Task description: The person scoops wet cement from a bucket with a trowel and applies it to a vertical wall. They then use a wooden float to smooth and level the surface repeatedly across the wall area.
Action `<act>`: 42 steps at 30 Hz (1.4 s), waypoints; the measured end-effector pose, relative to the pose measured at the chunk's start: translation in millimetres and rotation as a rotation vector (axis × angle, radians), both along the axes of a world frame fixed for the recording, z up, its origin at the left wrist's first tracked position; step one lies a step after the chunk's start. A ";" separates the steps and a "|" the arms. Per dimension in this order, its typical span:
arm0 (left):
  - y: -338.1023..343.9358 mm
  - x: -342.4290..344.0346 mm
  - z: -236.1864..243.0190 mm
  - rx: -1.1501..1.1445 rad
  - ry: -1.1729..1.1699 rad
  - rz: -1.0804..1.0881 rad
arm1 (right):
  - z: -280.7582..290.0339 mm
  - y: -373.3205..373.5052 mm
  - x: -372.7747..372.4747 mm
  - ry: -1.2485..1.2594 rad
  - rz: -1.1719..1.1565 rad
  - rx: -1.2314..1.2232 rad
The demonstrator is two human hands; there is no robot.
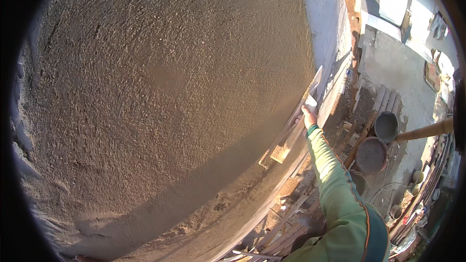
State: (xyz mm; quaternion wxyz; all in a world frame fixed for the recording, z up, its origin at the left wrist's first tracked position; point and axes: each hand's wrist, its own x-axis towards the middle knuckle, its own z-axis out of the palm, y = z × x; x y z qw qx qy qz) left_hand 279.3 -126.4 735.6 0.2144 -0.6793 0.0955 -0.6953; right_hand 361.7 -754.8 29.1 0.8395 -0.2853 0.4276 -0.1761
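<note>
The right hand [309, 118] has its fingers curled around the float [290, 142], at the plaster's [184, 92] right side. Near left, the left hand [85, 258] barely shows; I can't tell its fingers.

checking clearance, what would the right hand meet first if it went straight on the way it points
Past the wooden float in its grip, the right hand would probably meet the rough brown mortar first, though depth is unclear.
</note>
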 end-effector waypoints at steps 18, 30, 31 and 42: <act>0.4 -11.3 -2.4 -0.011 -0.019 -0.002 | 116.8 -72.0 7.0 -0.430 -0.220 0.056; 2.0 -6.6 -5.8 0.004 -0.007 -0.020 | 142.2 -177.4 53.2 -0.768 0.036 -0.380; 4.1 -7.7 -4.2 0.004 0.009 -0.004 | 173.9 -185.0 60.0 -0.756 0.092 -0.302; 2.9 -12.5 -3.1 0.019 0.039 0.038 | 289.7 -145.9 36.3 -0.138 -0.234 -0.394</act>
